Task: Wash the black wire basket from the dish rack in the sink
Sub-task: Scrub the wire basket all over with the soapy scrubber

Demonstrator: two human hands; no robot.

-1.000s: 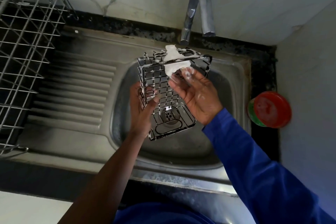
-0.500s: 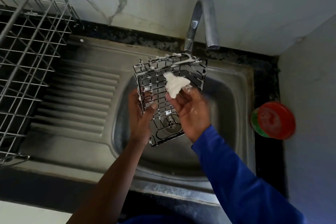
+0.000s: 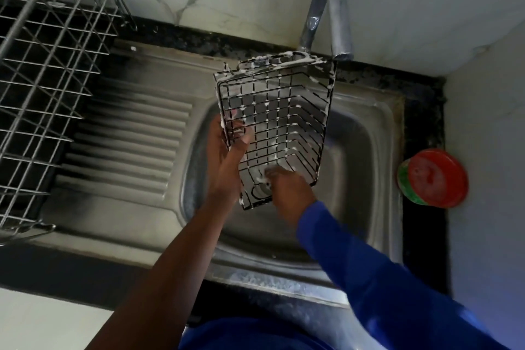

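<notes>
The black wire basket [image 3: 279, 122], streaked with white foam, is held tilted above the steel sink bowl [image 3: 360, 167], its top rim just under the tap. My left hand [image 3: 227, 156] grips the basket's left side, thumb curled over the wires. My right hand [image 3: 287, 192] is at the basket's lower end, blurred, with a bit of white soapy cloth [image 3: 270, 172] showing at its fingertips against the wires. The rest of the cloth is hidden by the hand.
A curved steel tap [image 3: 326, 14] stands behind the bowl, no water running. The ribbed drainboard [image 3: 127, 139] lies left of the bowl, with a wire dish rack [image 3: 42, 79] at far left. A red-lidded green tub [image 3: 433, 177] sits on the black counter at right.
My right hand slid with the cloth from the basket's top rim down to its lower end. The basket tilted and its top rose nearer the tap spout.
</notes>
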